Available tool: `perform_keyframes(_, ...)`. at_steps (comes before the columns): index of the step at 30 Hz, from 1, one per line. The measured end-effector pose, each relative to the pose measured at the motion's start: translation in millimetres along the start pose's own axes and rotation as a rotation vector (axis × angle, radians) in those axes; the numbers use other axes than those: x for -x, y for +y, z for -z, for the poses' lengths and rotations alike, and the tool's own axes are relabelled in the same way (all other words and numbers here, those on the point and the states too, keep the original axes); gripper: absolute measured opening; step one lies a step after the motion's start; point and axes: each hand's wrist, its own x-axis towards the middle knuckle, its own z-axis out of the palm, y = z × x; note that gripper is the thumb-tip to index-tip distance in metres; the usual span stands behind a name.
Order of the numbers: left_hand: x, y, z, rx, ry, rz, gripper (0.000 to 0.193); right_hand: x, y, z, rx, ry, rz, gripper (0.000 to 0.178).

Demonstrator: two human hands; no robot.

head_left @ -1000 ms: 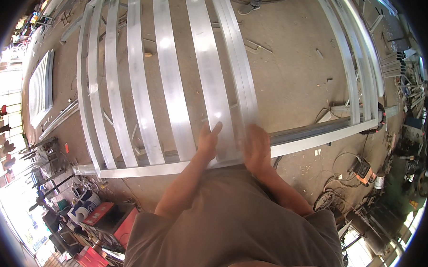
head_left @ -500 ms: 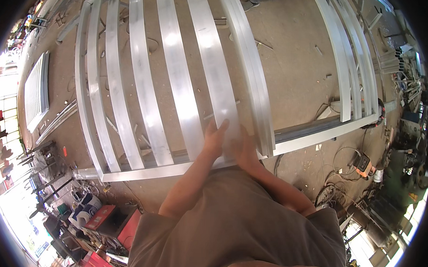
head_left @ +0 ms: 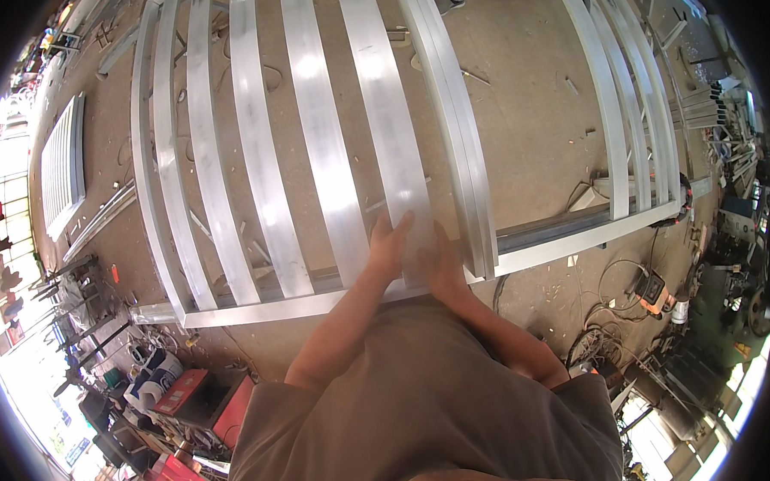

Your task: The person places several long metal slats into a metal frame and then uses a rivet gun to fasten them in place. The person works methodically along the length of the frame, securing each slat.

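A wide, silvery metal slat [head_left: 382, 103] runs away from me across a large metal frame, its near end at my body. My left hand [head_left: 387, 251] grips the left edge of this slat, thumb lying on the top face. On the opposite edge my right hand [head_left: 445, 267] holds the same slat, its fingers partly blurred and in shade. Both hands are close to the near rail [head_left: 249, 314] of the frame. Left of the held slat, several similar slats [head_left: 267, 175] lie side by side with gaps. To its right is a closely set pair of long bars [head_left: 460, 141].
More upright bars [head_left: 610, 104] stand at the frame's right end. An orange-and-black machine [head_left: 654, 293] with cables lies on the floor at right. A red cabinet [head_left: 233, 413] is at lower left. Stacked pale profiles [head_left: 63, 166] lie farther left. Scraps litter the floor.
Both hands keep their hold on the slat, the right hand shifting only slightly. Otherwise the view has barely moved.
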Motion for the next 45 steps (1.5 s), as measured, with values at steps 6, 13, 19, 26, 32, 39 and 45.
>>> perform_keyframes(6,-4,-5,1,-0.013,-0.017,-0.024,0.041,1,-1,2,-0.022,-0.012,-0.037,0.071)
perform_keyframes(13,-2,-6,-1,-0.02,-0.007,0.004,0.042,3,7,2,-0.015,-0.012,0.013,0.07)
perform_keyframes(19,2,-1,-5,-0.006,-0.003,-0.006,0.041,4,8,4,-0.036,-0.02,-0.014,0.071)
perform_keyframes(26,6,0,-8,-0.024,0.055,0.033,0.039,5,5,1,-0.008,0.027,-0.034,0.069)
perform_keyframes(32,-1,0,2,-0.044,-0.056,0.112,0.08,1,13,-5,0.043,0.059,-0.016,0.069)
perform_keyframes(39,-6,-10,-1,-0.021,0.014,0.017,0.048,-2,22,-7,-0.031,0.033,-0.052,0.07)
perform_keyframes(45,-5,-11,-3,-0.031,0.022,-0.02,0.04,-2,28,-9,-0.043,0.022,-0.065,0.07)
